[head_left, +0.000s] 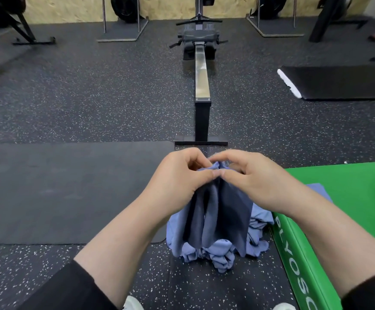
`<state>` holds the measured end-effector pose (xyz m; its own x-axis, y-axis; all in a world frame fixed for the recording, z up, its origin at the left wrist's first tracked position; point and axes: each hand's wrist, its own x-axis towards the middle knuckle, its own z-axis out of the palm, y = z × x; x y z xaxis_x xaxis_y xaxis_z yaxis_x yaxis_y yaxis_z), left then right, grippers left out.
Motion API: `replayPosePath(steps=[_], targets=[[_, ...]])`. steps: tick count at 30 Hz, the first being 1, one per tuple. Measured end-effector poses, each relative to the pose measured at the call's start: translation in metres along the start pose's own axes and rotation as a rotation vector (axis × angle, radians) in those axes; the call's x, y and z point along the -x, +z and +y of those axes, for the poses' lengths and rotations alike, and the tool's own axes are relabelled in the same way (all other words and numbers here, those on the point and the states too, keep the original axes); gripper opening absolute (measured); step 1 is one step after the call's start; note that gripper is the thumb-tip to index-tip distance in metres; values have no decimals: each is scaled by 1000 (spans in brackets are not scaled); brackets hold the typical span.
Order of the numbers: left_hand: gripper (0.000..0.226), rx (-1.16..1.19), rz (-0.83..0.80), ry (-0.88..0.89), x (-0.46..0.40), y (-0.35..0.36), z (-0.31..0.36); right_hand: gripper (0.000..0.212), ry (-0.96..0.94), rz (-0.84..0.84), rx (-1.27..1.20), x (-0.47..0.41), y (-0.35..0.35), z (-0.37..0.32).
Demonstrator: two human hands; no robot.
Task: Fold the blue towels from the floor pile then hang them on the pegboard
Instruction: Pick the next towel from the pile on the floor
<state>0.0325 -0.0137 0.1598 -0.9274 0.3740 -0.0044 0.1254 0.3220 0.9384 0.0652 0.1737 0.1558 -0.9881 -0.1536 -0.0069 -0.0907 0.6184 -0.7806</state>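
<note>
Both hands meet above the floor [70,108]. The left hand [177,177] and right hand [255,180] each pinch the gathered top edge of a blue towel [217,215], which hangs in dark folds. Beneath it, the pile of blue towels [215,253] lies on the floor, touching the edge of a green plyo box [338,198]. A rowing machine [201,86] stands beyond.

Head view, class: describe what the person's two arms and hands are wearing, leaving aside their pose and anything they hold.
Both hands, left hand and right hand, are bare: no gloves, rings or watch show. The forearms are uncovered, with black sleeves, the left sleeve and right sleeve, pushed up toward the elbows.
</note>
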Motion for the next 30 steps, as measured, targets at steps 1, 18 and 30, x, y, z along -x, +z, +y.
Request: replayPosePath(steps=[1,18,30], targets=[[18,-3,-3,-1,0,0,0,16,-1,5,-2,0,1,1],[23,-127,-241,-148,5,-9,1,14,138,370,7,4,-24,12],[12,-145,-99,18,2,0,2,21,119,151,-14,11,-27,3]])
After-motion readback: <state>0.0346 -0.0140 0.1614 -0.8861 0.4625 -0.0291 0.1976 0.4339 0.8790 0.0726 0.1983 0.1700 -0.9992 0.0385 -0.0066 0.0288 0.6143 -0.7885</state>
